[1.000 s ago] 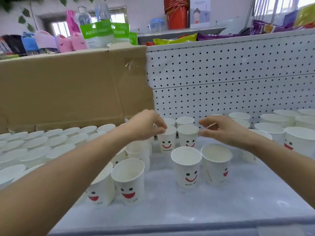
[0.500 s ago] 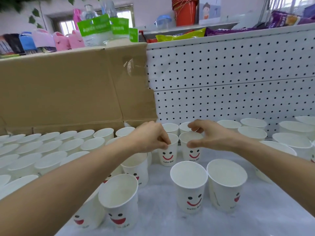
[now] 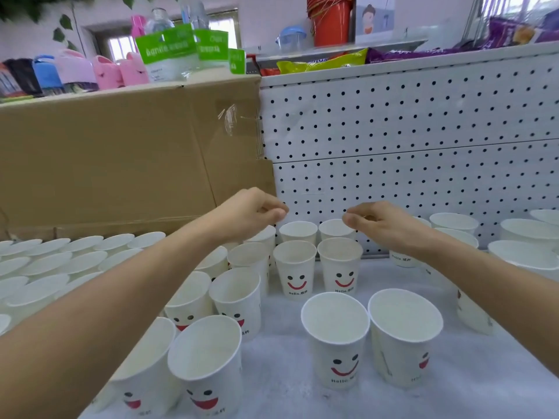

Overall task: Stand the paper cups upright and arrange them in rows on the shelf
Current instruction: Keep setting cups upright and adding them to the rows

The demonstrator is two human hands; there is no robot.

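Note:
White paper cups with red smiley faces stand upright on the grey shelf (image 3: 302,400). Two cups (image 3: 295,267) (image 3: 340,264) stand side by side in the middle, with two more cups (image 3: 298,231) (image 3: 332,228) behind them by the pegboard. My left hand (image 3: 251,213) hovers just above and left of this group, fingers loosely curled, holding nothing. Above and to the right my right hand (image 3: 384,225) hovers the same way, also holding nothing. Two cups (image 3: 335,337) (image 3: 403,334) stand nearer the front, apart from the rows.
Rows of upright cups (image 3: 60,258) fill the shelf's left side in front of a cardboard sheet (image 3: 121,158). More cups (image 3: 526,234) stand at the right. A white pegboard (image 3: 423,140) closes the back. Bottles and snack bags sit on the shelf above.
Both hands let go of the rims of the two middle cups and rose a little above them. The camera moved closer to the shelf.

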